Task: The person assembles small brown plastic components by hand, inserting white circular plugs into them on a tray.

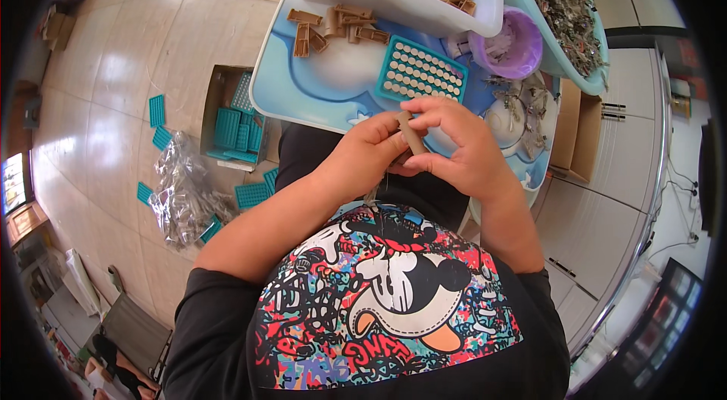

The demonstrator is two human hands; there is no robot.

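Just in front of my body I hold a small brown plastic casing (413, 136), long and tilted, between both hands. My left hand (369, 149) pinches it from the left with thumb and fingers. On the other side, my right hand (463, 144) curls round it, with the index fingertip at its upper end and the thumb near its lower end. Thin strands hang below my hands. Beyond them on the table sits a teal tray (384, 91) with rows of round whitish pieces. Several loose brown casings (337, 25) lie to its left.
A white bin (485, 18) of brown casings stands at the table's far side, near a purple bowl (522, 48) and a light-green tub (600, 71) of tangled wired parts. Wired parts (522, 108) lie at the table's right. Leftward on the floor are a cardboard box (214, 86) with teal trays and a plastic bag (182, 196).
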